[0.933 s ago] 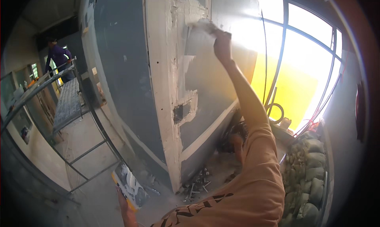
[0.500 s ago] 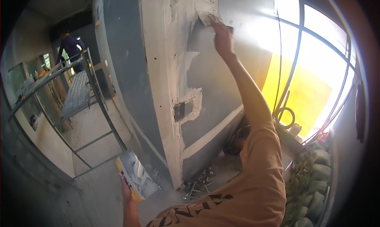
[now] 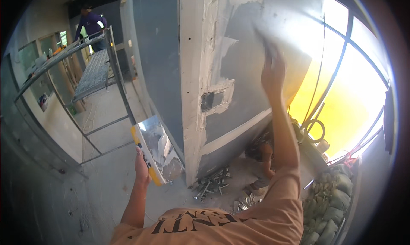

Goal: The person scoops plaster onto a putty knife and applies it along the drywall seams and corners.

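Note:
My left hand (image 3: 142,166) is closed round the yellow-edged handle of a wide taping knife (image 3: 150,131); its shiny blade carries smears of pale joint compound (image 3: 174,168). Up at the right, my raised right hand (image 3: 273,72) grips a putty knife (image 3: 265,39), edge-on and blurred near the grey wallboard (image 3: 250,80). Whether its blade touches the board cannot be made out. Beside both tools stands the wall corner, with a pale coated strip (image 3: 192,74) down it. Fresh compound (image 3: 229,89) surrounds a square cut-out (image 3: 207,101) in the board.
At the far left, a person in purple (image 3: 92,25) is by a metal scaffold (image 3: 115,69). Another person's arm (image 3: 267,159) reaches down beside the wall's base, near loose metal pieces (image 3: 213,183). Filled sacks (image 3: 337,198) lie at the right, below a bright window (image 3: 363,74).
My right hand and putty knife have moved right, off the compound patch high on the wall. The left hand's taping knife is slightly higher and farther right. The view has shifted, showing the crouching person's arm.

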Motion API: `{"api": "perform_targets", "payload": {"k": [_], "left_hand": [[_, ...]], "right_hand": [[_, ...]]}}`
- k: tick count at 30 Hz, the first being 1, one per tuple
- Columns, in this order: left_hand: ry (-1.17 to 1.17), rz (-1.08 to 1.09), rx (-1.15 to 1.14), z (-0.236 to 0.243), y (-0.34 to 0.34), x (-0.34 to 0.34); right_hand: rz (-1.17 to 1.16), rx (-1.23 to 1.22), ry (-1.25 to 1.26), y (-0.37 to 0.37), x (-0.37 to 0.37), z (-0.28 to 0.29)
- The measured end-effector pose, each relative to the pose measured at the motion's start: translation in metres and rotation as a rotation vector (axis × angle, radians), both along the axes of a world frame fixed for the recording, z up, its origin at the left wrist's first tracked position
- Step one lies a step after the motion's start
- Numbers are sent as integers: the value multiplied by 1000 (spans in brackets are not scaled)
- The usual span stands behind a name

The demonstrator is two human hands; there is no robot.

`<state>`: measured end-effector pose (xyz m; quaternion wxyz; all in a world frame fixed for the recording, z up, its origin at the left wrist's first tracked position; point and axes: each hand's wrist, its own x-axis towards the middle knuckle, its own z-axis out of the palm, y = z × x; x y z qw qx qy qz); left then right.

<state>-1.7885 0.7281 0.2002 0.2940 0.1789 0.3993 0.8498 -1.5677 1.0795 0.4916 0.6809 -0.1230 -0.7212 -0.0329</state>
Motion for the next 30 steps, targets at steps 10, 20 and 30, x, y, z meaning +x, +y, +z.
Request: {"api": "perform_targets", "payload": {"k": [10,20,30], "left_hand": [[-72,-97,40,-57,-67,-17],[-126,-88,-9,-77,-98,-48],[0,-55,-91,-60,-71,-40]], "right_hand": [[93,552,86,27,-92,202],[-103,286,34,-5,-116,89],[351,-757,-227,-110,5,-116]]}}
